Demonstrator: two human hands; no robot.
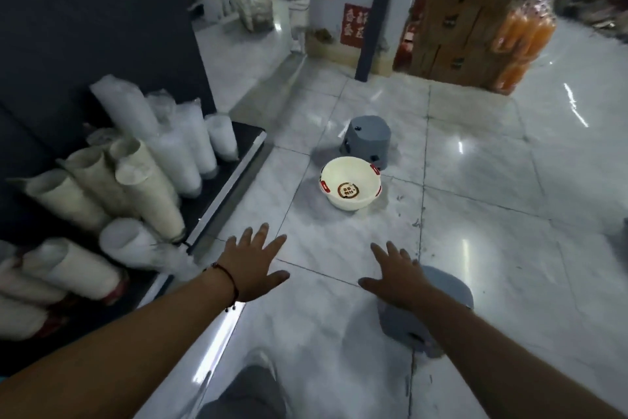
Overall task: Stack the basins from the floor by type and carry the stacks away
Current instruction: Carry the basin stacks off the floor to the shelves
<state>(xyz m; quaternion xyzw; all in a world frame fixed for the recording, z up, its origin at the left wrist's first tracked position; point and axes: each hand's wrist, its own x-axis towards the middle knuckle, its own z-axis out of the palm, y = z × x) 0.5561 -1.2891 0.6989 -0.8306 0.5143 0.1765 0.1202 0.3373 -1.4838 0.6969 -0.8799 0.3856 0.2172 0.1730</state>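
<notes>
Both hands, left [253, 265] and right [397, 274], reach out with fingers spread wide, holding nothing. The white basin [350, 183] stands upright on the floor beyond the fingertips, touching an upturned grey basin [368, 140]; another grey basin [441, 313] lies under the right wrist. Likely light, stiff plastic, best gripped by the rim handles.

A white basin [350, 183] with red handle grips and a round label on its bottom stands upright on the floor [492, 201]. Just behind it a grey basin [368, 140] sits upside down. A second grey basin [424, 316] lies overturned nearer, well apart.
</notes>
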